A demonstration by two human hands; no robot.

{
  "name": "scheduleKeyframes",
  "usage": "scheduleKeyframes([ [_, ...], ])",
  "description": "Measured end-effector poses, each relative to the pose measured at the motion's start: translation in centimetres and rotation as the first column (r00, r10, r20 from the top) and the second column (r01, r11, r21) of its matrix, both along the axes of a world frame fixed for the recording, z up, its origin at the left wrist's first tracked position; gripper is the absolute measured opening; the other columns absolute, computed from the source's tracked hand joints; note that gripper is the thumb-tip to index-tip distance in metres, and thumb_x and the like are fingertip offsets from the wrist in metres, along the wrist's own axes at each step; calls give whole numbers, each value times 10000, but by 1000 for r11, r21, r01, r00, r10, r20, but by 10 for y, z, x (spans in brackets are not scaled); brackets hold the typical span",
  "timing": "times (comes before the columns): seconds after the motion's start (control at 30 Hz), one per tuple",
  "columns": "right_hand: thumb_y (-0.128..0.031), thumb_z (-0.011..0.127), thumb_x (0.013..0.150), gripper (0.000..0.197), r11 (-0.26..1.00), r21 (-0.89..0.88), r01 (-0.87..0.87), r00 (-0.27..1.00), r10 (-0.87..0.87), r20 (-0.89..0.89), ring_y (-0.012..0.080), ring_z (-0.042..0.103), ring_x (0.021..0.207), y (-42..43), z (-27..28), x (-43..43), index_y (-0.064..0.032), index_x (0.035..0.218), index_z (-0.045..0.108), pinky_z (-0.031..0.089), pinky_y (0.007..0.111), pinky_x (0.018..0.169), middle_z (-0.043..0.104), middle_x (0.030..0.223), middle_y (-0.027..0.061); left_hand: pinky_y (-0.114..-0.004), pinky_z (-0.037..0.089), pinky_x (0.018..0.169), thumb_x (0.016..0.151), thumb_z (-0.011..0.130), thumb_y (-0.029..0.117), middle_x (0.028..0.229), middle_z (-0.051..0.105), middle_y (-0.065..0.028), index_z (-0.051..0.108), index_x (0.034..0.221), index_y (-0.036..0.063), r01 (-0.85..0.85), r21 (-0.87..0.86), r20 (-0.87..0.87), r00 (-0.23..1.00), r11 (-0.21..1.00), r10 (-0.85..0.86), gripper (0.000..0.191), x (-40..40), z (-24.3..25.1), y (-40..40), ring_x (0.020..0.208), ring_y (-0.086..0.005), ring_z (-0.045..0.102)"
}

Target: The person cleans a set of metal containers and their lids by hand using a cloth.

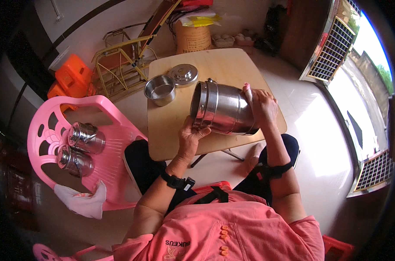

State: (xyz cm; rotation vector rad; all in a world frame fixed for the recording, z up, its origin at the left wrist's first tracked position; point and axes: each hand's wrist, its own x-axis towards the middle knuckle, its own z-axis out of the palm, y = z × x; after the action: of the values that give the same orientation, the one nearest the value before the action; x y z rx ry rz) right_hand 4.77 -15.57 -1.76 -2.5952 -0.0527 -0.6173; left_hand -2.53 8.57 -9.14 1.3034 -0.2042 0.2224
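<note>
A large stainless steel pail point(226, 106) lies tilted on its side above the wooden table point(171, 130), its mouth towards the left. My left hand point(191, 135) grips the rim end, thumb on the outside. Pressed against the base end is my right hand point(262, 104), with a pinkish-white cloth point(248, 91) showing between its fingers and the metal. To the left on the tabletop stands an open round steel bowl point(160, 90). Beside it lies a round steel lid point(183, 74).
A pink plastic chair point(115, 133) at the left holds two small lidded steel pails point(86, 137) point(75, 161) and a white towel point(81, 199) over its arm. Beyond are orange stools point(74, 75), a folded metal-framed chair point(119, 62) and a large sack point(193, 39).
</note>
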Motion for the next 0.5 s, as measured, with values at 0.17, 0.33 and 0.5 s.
scheduleKeyframes([
  [0.17, -118, 649, 842, 383, 951, -203, -235, 854, 301, 425, 323, 566, 1130, 49, 0, -36, -87, 1221, 605, 425, 449, 939, 604, 1267, 111, -302, 535, 869, 818, 759, 43, 1042, 664, -44, 573, 1203, 56, 108, 96, 71, 991, 989, -115, 428, -2, -11, 9, 1001, -164, 639],
  [0.33, -320, 677, 803, 603, 889, -313, -334, 791, 444, 420, 355, 484, 1245, 96, 0, -63, -170, 1369, 535, 379, 485, 1001, 526, 1355, 124, -311, 541, 865, 818, 697, -32, 1069, 645, -36, 576, 1206, 29, -10, 181, 77, 997, 983, -4, 411, 8, -32, 2, 1021, -162, 632],
  [0.5, -311, 688, 837, 552, 931, -223, -291, 863, 355, 359, 325, 497, 1231, 89, 10, -57, -180, 1356, 553, 375, 464, 992, 546, 1332, 97, -326, 519, 736, 813, 609, -30, 923, 616, -84, 658, 1025, 37, -202, 269, 117, 977, 942, 176, 228, 33, -65, 12, 852, -270, 632],
])
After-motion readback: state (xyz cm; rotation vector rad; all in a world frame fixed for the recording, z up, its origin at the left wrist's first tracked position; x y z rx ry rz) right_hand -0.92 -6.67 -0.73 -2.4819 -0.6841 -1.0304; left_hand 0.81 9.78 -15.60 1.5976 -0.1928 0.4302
